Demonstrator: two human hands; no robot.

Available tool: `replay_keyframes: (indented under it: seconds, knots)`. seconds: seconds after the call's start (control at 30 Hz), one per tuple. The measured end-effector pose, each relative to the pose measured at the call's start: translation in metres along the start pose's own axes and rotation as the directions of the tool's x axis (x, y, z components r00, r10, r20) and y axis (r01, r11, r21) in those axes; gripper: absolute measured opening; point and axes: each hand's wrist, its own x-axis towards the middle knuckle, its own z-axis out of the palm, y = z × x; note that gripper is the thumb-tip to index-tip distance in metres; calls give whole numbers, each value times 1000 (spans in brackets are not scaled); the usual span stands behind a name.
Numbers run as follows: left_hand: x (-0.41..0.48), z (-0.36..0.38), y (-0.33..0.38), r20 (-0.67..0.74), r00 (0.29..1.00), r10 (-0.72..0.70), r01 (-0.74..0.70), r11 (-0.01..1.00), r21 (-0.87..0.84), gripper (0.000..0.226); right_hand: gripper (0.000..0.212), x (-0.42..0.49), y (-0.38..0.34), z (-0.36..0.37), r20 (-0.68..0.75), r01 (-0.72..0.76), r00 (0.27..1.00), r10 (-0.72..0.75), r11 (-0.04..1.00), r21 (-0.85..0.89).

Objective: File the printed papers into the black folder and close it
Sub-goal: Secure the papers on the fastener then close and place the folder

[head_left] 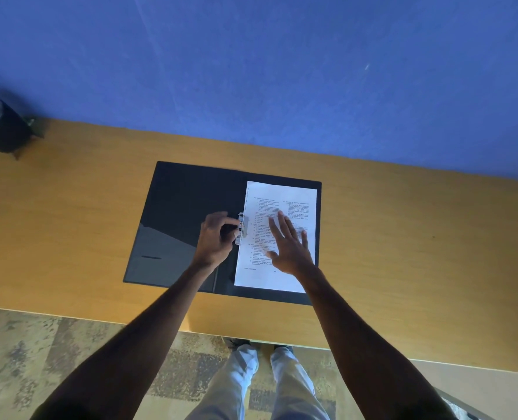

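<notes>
The black folder (pixel 175 213) lies spread open on the wooden table (pixel 69 231). White printed papers (pixel 294 201) rest on its right half, their left edge under a metal clip (pixel 241 228) at the spine. My left hand (pixel 216 241) curls its fingers onto the clip from the left. Flat on the papers lies my right hand (pixel 288 247), fingers spread, holding nothing. The folder's left half is bare.
A dark plant pot (pixel 3 128) stands at the table's far left corner against the blue wall (pixel 251 71). The table's near edge runs just below the folder, with patterned floor (pixel 69 359) and my legs beneath.
</notes>
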Motion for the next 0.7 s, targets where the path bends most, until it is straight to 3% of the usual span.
replay_keyframes:
  seconds: [0.1, 0.23, 0.7]
  knots:
    - [0, -1, -4, 130, 972, -197, 191, 980, 53, 73, 108, 1, 1, 2, -3, 3, 1000, -3, 1000, -1]
    - [5, 0, -3, 236, 949, -211, 162, 964, 209, 106, 109, 1, 2, 4, -16, 13, 1000, -13, 1000, 2]
    - [3, 16, -10, 181, 961, -207, 128, 920, 370, 99, 110, -1, 0, 4, -3, 4, 1000, -4, 1000, 20]
